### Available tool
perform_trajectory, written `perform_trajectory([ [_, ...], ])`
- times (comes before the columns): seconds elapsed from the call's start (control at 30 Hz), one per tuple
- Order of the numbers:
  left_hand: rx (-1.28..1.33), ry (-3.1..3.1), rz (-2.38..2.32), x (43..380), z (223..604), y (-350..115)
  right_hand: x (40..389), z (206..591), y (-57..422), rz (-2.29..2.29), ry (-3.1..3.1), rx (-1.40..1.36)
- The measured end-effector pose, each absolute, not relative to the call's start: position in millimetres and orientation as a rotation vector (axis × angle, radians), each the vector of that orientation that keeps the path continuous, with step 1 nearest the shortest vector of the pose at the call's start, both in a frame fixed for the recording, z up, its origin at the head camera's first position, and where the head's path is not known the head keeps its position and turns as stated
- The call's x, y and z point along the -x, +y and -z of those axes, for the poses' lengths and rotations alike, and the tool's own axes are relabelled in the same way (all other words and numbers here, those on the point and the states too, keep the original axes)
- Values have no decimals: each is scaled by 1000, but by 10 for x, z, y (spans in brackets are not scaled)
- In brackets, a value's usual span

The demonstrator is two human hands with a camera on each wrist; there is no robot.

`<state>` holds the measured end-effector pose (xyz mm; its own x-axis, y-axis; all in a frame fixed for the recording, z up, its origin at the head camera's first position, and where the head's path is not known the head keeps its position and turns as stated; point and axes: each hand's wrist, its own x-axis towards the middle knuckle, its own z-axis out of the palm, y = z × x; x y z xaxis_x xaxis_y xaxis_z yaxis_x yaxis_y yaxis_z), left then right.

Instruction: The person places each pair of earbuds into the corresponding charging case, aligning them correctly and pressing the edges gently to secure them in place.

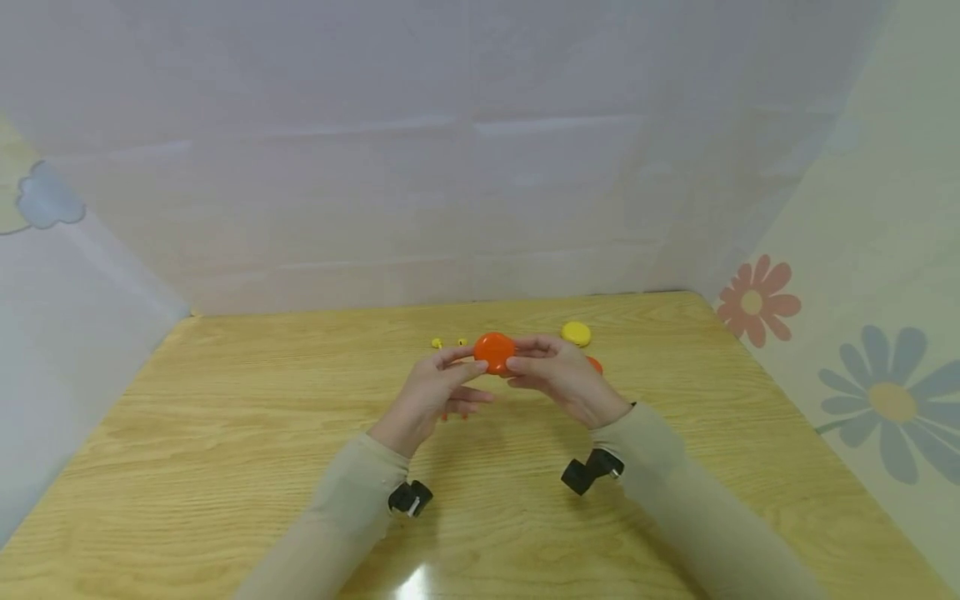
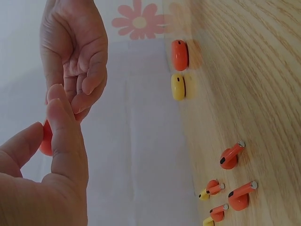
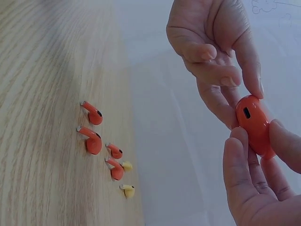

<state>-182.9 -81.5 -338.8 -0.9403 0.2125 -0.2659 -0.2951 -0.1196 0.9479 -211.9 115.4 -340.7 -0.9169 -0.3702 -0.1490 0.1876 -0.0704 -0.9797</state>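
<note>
Facing the bench's (image 1: 225,467) far edge, our left grip (image 1: 431,390) and right grip (image 1: 566,379) pinched the probably light, slippery orange case's (image 1: 494,352) rim.

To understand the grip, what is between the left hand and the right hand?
A round orange case, pinched by both the left hand and right hand, as the head view shows.

Orange case (image 1: 494,353) from head and wrist views

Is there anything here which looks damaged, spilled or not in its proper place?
Nothing stands out: no spill or visible damage. Orange earbuds and yellow earbuds lie loose on the table; the held orange case looks intact.
</note>
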Motion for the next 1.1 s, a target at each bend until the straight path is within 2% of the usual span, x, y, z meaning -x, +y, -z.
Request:
perform_trajectory([
  [1.1, 120, 1902, -2155, 1838, 3365, -906, 2136, 3349, 992, 2074, 1803, 264],
])
